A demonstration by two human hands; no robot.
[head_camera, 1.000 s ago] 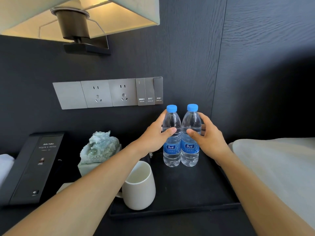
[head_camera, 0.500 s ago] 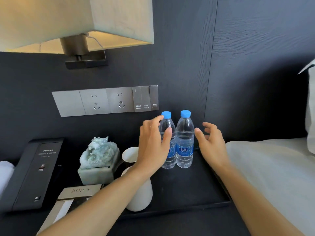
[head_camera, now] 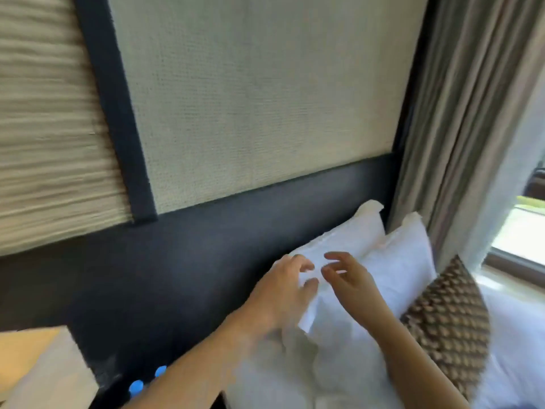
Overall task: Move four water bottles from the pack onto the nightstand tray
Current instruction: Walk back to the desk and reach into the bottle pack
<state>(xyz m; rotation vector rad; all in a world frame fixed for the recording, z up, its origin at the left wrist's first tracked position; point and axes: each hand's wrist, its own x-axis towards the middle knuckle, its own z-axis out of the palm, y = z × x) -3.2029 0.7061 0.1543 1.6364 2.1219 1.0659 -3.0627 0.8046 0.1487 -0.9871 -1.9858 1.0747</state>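
Only the blue caps of two water bottles show, one (head_camera: pixel 136 385) and the other (head_camera: pixel 160 371), at the bottom left beside my left forearm. The tray and the pack are out of view. My left hand (head_camera: pixel 284 287) and my right hand (head_camera: pixel 349 278) hover side by side over the white pillows, fingers spread, holding nothing. They are well to the right of the bottles and above them in the picture.
Two white pillows (head_camera: pixel 392 270) lean on the dark headboard (head_camera: pixel 191 261), with a brown patterned cushion (head_camera: pixel 448 320) to their right. A lampshade (head_camera: pixel 38 367) fills the lower left corner. Grey curtains (head_camera: pixel 460 113) and a window (head_camera: pixel 519 231) are at the right.
My head has swung up and right, from the nightstand to the bed. Both hands have left the two bottles on the tray and moved right over the pillows, empty.
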